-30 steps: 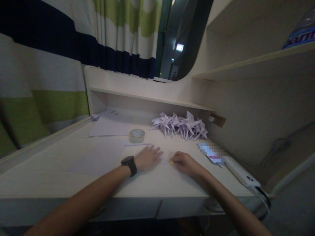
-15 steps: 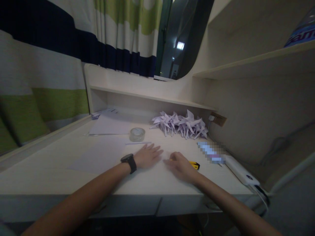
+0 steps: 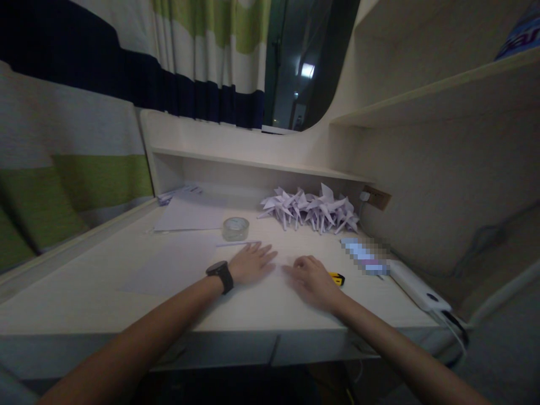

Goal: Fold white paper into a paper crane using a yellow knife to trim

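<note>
My left hand (image 3: 252,262), with a dark watch (image 3: 220,275) on its wrist, lies flat on the desk with its fingers spread. Its fingertips are close to a thin white paper stick (image 3: 238,243). To the right, my right hand (image 3: 310,279) rests on the desk, fingers loosely bent and apart, and I see nothing held in it. A yellow and black utility knife (image 3: 337,279) lies beside that hand, partly hidden by it. Beyond the stick stands a roll of clear tape (image 3: 235,229).
Several white paper pinwheels (image 3: 323,209) are heaped at the back. White paper sheets (image 3: 190,212) lie at the left. On the right are a phone with a blurred screen (image 3: 363,256) and a white power strip (image 3: 417,286) with cables. A shelf (image 3: 439,90) overhangs the right side.
My right hand's fingers have loosened slightly, while my left hand stays flat in nearly the same place. The camera view has shifted a little. Objects on the desk look unmoved.
</note>
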Motion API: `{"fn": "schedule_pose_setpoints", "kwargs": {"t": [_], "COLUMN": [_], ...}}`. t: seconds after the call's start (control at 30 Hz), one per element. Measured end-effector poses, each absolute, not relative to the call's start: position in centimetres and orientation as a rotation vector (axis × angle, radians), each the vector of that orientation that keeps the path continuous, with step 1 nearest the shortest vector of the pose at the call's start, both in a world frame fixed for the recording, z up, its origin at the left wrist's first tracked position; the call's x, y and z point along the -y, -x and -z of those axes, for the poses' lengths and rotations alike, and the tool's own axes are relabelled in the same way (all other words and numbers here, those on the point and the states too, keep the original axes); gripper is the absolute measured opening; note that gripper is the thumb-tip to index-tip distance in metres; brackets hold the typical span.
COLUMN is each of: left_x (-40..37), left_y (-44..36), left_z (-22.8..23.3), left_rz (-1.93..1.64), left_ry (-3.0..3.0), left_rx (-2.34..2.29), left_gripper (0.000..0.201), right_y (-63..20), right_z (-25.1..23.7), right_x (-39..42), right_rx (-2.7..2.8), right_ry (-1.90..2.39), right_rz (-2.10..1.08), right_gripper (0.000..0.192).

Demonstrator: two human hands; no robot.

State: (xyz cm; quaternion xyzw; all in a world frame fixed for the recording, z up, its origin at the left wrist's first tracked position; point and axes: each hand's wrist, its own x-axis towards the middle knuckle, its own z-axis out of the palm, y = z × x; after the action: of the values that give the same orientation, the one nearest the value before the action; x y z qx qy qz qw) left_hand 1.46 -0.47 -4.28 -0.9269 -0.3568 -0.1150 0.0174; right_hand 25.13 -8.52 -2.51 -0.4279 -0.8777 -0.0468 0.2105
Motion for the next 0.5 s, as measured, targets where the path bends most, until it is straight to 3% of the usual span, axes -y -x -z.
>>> {"fn": "schedule_pose_setpoints", "kwargs": {"t": [0.5], "left_x": [0.4], "left_y": [-1.4], "left_z": [4.4], "left_rz": [0.337], "left_ry": [2.882], "left_rx": [1.104], "left_gripper": [0.06], "right_y": [-26.2], "right_z": [4.1], "right_x": [6.9], "right_rx": [2.406], "right_ry": [1.057], "right_rz": [0.008], "right_gripper": [0.031]}}
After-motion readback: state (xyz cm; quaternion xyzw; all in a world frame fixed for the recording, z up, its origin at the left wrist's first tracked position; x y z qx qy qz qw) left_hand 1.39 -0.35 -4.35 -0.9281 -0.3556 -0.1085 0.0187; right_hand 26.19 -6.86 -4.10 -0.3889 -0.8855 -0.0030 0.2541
